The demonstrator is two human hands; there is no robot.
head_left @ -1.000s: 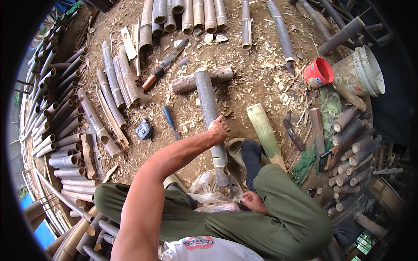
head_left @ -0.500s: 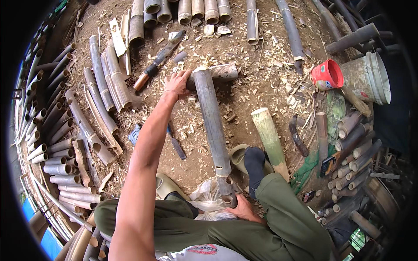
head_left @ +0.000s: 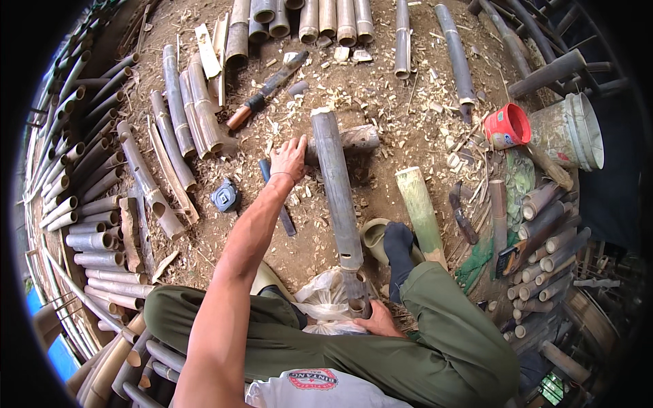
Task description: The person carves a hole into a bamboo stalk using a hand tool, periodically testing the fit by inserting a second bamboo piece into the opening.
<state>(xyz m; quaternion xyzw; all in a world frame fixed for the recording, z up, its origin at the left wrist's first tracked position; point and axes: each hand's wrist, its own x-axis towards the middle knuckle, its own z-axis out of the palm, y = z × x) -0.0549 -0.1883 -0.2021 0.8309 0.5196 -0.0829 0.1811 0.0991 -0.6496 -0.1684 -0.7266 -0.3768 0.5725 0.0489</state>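
A long grey bamboo tube [head_left: 335, 183] lies lengthwise in front of me, its far part resting on a short log [head_left: 358, 139]. Close to its near end a slot is cut into the wall. My right hand [head_left: 381, 322] grips that near end beside my lap; some of its fingers are hidden behind the tube. My left hand [head_left: 288, 159] is at the log's left end, fingers stretched out, seemingly touching it and holding nothing. Partly under the left wrist lies a blue-handled flat tool [head_left: 286, 223]. Under the tube's near end is a whitish plastic bag [head_left: 325, 294].
A machete [head_left: 269, 88] and a blue tape measure [head_left: 225, 196] lie to the left. A green bamboo piece [head_left: 420, 211] and a curved dark tool [head_left: 461, 214] are right. Farther right stand a red tub [head_left: 507, 126] and white bucket [head_left: 566, 130]. Bamboo stacks line both sides.
My left hand has drawn slightly nearer along the log's end, and its arm has shifted right, uncovering the tape measure. The whole view has shifted a little. My right hand keeps its grip.
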